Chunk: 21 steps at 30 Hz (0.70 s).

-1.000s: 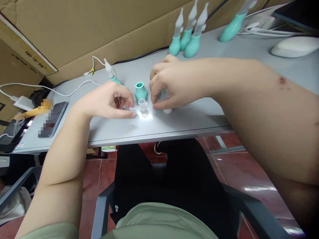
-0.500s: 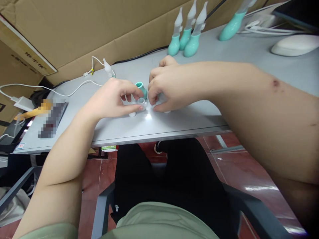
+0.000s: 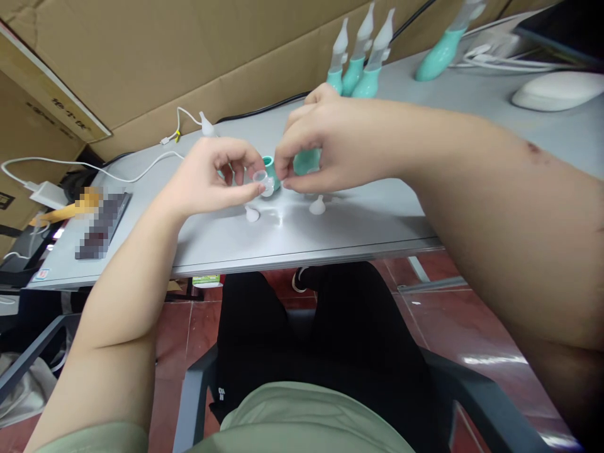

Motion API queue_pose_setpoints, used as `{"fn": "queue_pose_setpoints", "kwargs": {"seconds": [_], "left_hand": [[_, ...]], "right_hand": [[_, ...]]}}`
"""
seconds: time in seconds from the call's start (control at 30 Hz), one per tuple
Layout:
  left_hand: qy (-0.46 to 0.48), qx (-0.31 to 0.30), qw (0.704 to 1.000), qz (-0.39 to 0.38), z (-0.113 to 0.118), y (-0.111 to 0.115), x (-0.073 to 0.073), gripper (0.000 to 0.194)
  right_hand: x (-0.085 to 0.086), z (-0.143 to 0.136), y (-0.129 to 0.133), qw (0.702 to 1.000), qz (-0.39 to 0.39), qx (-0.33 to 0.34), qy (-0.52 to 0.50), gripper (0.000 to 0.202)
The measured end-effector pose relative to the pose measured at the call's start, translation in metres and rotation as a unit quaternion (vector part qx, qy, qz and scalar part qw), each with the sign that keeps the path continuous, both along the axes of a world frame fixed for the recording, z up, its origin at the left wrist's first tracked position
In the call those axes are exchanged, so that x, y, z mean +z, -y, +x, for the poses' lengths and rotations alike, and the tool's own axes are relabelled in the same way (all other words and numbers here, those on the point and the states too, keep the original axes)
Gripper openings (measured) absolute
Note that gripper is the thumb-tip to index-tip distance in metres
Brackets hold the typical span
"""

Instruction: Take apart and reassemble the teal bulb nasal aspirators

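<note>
My left hand [image 3: 214, 176] pinches a small clear plastic tube [image 3: 262, 181] between thumb and fingers, its round mouth tilted toward me. Close beside the tube, my right hand [image 3: 321, 148] has its thumb and fingertips pressed together; whatever may be between them is too small to make out. Just behind the tube stands a teal rubber bulb [image 3: 268, 165] with an open neck. Through the gap in my right hand another teal bulb [image 3: 306, 162] shows in part. Two white nozzle tips, a left one [image 3: 252, 214] and a right one [image 3: 318, 204], rest on the table below my hands.
Three assembled teal nasal aspirators [image 3: 362, 63] stand at the back, with another aspirator [image 3: 441, 56] farther right. A white computer mouse [image 3: 559, 91] lies at right. At left are a white charger [image 3: 50, 195], cables and a blurred dark flat object [image 3: 102, 226]. Cardboard [image 3: 198, 50] walls the back.
Both hands have risen slightly away from the table's front edge, the clear tube moving with my left hand. The two white tips and the teal bulb behind my right hand now show more.
</note>
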<state>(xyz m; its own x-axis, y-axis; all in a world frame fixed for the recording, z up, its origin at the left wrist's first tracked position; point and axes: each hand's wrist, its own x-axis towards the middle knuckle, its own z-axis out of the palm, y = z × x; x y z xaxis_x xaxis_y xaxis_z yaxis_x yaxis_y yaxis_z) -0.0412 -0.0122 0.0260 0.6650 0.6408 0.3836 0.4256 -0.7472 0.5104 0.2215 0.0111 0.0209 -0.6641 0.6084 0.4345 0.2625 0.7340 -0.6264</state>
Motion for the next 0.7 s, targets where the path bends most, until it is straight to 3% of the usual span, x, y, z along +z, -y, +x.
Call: {"fn": "queue_pose_setpoints", "kwargs": {"seconds": [0.1, 0.17, 0.37, 0.6, 0.7], "left_hand": [[0.080, 0.015, 0.997, -0.001, -0.007, -0.009, 0.000, 0.033], [0.120, 0.018, 0.993, -0.001, -0.014, -0.019, -0.003, 0.044], [0.131, 0.018, 0.991, -0.023, -0.027, -0.043, -0.012, 0.048], [0.183, 0.061, 0.981, -0.024, -0.009, -0.037, -0.020, 0.030], [0.167, 0.062, 0.983, -0.041, -0.006, -0.032, -0.019, 0.033]], "right_hand": [[0.010, -0.004, 0.006, 0.988, 0.133, -0.033, 0.072, 0.022], [0.012, -0.003, 0.007, 0.986, 0.155, -0.061, 0.019, 0.016], [0.011, -0.004, 0.010, 0.989, 0.079, -0.080, -0.094, 0.012], [0.005, -0.010, 0.007, 0.988, 0.043, -0.059, -0.134, 0.009], [0.003, -0.011, 0.005, 0.987, 0.015, -0.033, -0.160, 0.008]]}}
